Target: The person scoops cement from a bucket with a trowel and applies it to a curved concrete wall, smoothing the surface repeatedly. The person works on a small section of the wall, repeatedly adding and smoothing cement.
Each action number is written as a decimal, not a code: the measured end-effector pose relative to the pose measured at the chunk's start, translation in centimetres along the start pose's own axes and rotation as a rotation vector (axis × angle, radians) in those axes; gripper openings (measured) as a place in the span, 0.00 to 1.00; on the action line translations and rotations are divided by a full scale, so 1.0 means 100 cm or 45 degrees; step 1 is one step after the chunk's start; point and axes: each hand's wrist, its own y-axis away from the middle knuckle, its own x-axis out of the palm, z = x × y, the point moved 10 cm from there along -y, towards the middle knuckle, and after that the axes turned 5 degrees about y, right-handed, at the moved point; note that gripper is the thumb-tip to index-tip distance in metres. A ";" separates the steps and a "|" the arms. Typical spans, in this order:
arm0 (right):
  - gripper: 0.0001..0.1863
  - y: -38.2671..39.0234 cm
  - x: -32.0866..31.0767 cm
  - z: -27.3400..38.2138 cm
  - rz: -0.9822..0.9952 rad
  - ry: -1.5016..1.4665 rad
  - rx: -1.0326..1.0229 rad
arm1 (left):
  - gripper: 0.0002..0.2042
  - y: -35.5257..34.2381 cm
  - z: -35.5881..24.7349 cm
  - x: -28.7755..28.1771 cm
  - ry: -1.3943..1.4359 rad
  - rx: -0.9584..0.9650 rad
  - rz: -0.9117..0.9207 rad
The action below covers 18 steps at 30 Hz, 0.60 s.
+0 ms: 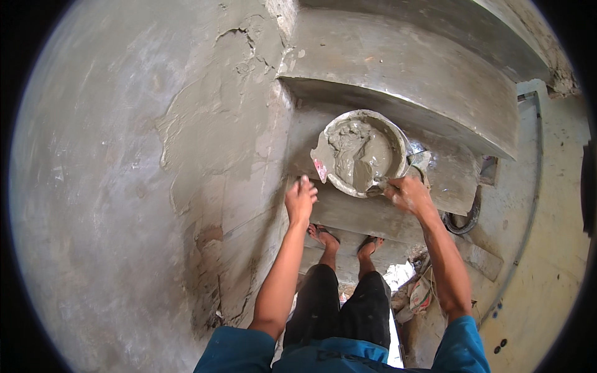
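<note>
A round bucket (333,188) of wet grey cement (354,140) sits on a concrete step, with a torn rim and a pink patch on its left. My right hand (407,194) grips the handle of a trowel (363,174), whose blade is down in the cement at the near right of the bucket. To the lower left of the bucket, my left hand (301,198) hangs open with loosely bent fingers, holding nothing. Just right of the bucket is a partly hidden pale object (420,158) that I cannot make out.
A plastered wall (112,155) with a wet patch rises at my left. Concrete steps (398,74) lie above the bucket and under my sandalled feet (322,235). At the right are a pale board (553,217), a dark round rim (463,224) and rubble (420,289).
</note>
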 end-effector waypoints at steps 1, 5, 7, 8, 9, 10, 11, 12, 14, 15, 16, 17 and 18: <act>0.18 0.002 0.002 -0.004 0.009 -0.095 -0.010 | 0.25 0.005 0.017 0.000 0.040 -0.051 0.032; 0.25 0.010 0.008 -0.018 0.028 -0.420 -0.041 | 0.31 0.031 0.076 -0.003 0.028 -0.233 0.091; 0.26 0.015 0.017 -0.026 0.066 -0.616 0.010 | 0.33 0.039 0.091 -0.006 0.014 -0.277 0.097; 0.26 0.018 0.024 -0.031 0.103 -0.747 0.072 | 0.33 0.039 0.093 -0.003 0.059 -0.261 0.118; 0.26 0.022 0.032 -0.035 0.142 -0.882 0.129 | 0.32 0.038 0.094 -0.001 0.090 -0.249 0.129; 0.25 0.024 0.036 -0.037 0.134 -0.970 0.132 | 0.32 0.037 0.094 0.001 0.109 -0.243 0.135; 0.24 0.027 0.040 -0.037 0.129 -1.063 0.127 | 0.33 0.032 0.092 0.008 0.145 -0.255 0.196; 0.24 0.030 0.046 -0.040 0.133 -1.134 0.171 | 0.33 0.023 0.084 0.011 0.255 -0.219 0.198; 0.23 0.034 0.050 -0.043 0.083 -1.223 0.150 | 0.32 0.002 0.067 0.018 0.429 -0.186 0.176; 0.22 0.039 0.054 -0.047 0.068 -1.248 0.189 | 0.34 -0.010 0.053 0.021 0.433 -0.146 0.216; 0.22 0.042 0.056 -0.049 0.038 -1.293 0.166 | 0.33 -0.019 0.041 0.020 0.483 -0.115 0.190; 0.21 0.045 0.058 -0.051 0.010 -1.332 0.159 | 0.32 -0.028 0.027 0.015 0.506 -0.051 0.148; 0.21 0.049 0.059 -0.055 -0.021 -1.364 0.168 | 0.30 -0.035 0.013 0.008 0.521 -0.002 0.092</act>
